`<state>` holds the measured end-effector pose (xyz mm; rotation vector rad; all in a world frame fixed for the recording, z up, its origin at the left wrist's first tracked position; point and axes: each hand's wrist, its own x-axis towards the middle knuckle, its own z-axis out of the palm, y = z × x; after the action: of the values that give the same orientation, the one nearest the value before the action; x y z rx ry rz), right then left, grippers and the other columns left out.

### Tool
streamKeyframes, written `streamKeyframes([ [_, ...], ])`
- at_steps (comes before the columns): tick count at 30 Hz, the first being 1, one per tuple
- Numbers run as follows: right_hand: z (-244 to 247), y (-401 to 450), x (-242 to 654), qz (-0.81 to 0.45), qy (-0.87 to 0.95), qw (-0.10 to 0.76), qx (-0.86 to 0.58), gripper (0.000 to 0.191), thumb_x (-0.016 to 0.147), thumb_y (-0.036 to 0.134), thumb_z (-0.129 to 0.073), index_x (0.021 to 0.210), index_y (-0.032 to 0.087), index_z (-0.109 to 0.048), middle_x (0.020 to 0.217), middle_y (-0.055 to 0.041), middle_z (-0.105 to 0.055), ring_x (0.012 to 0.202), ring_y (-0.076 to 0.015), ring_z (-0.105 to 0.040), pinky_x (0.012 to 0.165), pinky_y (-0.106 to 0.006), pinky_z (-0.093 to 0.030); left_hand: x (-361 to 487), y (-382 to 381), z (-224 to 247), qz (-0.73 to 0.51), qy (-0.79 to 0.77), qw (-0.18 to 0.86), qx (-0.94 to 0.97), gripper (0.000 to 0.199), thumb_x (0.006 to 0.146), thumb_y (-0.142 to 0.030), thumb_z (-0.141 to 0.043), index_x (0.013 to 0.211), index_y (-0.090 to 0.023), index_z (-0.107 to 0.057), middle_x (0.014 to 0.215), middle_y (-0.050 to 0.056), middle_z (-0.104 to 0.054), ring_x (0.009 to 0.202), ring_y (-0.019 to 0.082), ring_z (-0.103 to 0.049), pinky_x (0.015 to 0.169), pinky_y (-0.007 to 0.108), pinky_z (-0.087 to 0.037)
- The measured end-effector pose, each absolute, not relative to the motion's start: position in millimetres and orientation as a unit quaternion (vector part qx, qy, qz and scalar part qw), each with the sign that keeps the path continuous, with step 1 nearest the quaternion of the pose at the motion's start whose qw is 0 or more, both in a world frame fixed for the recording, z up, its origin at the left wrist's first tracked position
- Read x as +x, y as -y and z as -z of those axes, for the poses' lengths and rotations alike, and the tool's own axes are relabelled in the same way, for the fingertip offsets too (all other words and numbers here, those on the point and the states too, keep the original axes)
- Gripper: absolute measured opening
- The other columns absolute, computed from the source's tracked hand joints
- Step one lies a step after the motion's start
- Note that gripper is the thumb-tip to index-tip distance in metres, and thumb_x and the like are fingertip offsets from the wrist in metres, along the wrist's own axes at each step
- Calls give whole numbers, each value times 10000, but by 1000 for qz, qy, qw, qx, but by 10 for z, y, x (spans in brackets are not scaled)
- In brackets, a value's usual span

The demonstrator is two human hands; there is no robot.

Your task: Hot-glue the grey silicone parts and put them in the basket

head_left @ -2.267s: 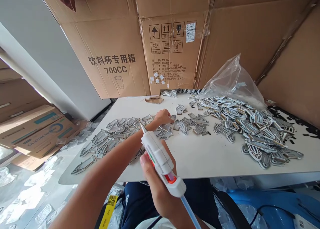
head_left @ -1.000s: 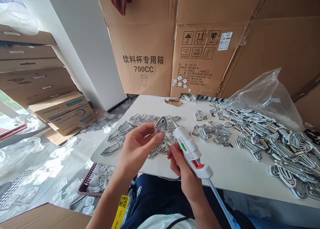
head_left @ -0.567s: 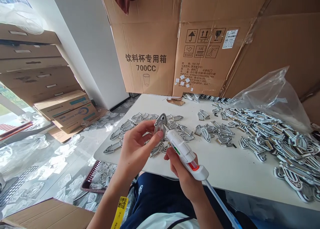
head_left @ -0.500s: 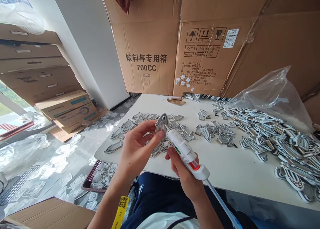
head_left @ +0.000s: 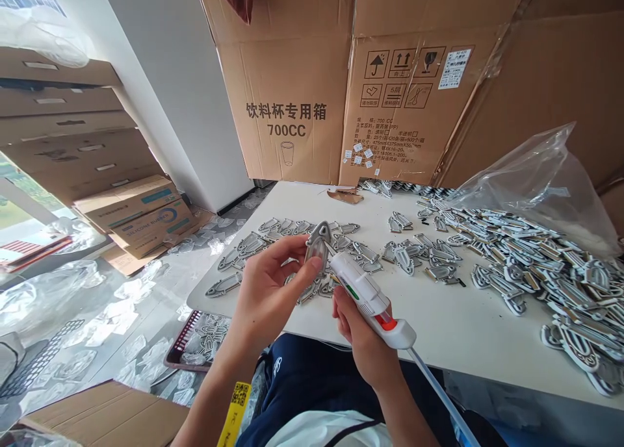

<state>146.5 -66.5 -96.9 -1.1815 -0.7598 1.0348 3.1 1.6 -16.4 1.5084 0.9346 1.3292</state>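
Observation:
Pinched between the thumb and fingers of my left hand (head_left: pixel 280 281) is a small grey pointed-arch plastic part (head_left: pixel 319 245), held upright above the table. My right hand (head_left: pixel 363 336) grips a white glue pen (head_left: pixel 361 288) with a red-orange section and a green mark. Its thin metal tip meets the right side of the grey part; whether it touches cannot be made out. A translucent tube or rod (head_left: pixel 443 395) runs out of the pen's back end. Several similar grey parts (head_left: pixel 251 242) lie on the table behind and beside my hands.
On the right of the white table (head_left: pixel 468 330) a large heap of grey parts (head_left: pixel 546 258) lies beside a clear plastic bag (head_left: pixel 536 180). Tall cardboard boxes (head_left: pixel 287 63) stand behind. A dark red basket (head_left: pixel 178 343) of parts sits lower left, near plastic scraps on the floor.
Both hands, with the grey part and the glue pen, appear slightly further right as the view shifts a little. The pen tip stays at the part's right side.

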Motion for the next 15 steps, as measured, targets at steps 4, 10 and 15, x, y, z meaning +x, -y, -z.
streamKeyframes([
  [4, 924, 655, 1486, -454, 334, 640, -523, 619, 876, 784, -886, 742, 227, -654, 641, 26, -547, 540, -132, -430, 463, -278, -335, 32, -25, 160, -529, -380, 443, 616, 240, 899, -334, -920, 1127, -261, -917, 1078, 56, -871, 996, 237, -806, 962, 392, -730],
  [10, 871, 648, 1473, -455, 356, 631, -519, 561, 945, 755, -832, 854, 202, -805, 545, 64, -430, 513, -129, -385, 478, -277, -385, 13, -43, 190, -531, -393, 360, 659, 208, 974, -297, -854, 1176, -258, -880, 1095, 35, -865, 929, 196, -777, 882, 346, -686],
  [15, 879, 673, 1434, -392, 359, 642, -552, 564, 953, 764, -811, 1017, 203, -813, 602, 58, -493, 507, -131, -371, 501, -299, -446, -9, -88, 170, -543, -371, 161, 736, 193, 1006, -155, -796, 1160, -249, -862, 968, 5, -828, 870, 182, -718, 859, 347, -601],
])
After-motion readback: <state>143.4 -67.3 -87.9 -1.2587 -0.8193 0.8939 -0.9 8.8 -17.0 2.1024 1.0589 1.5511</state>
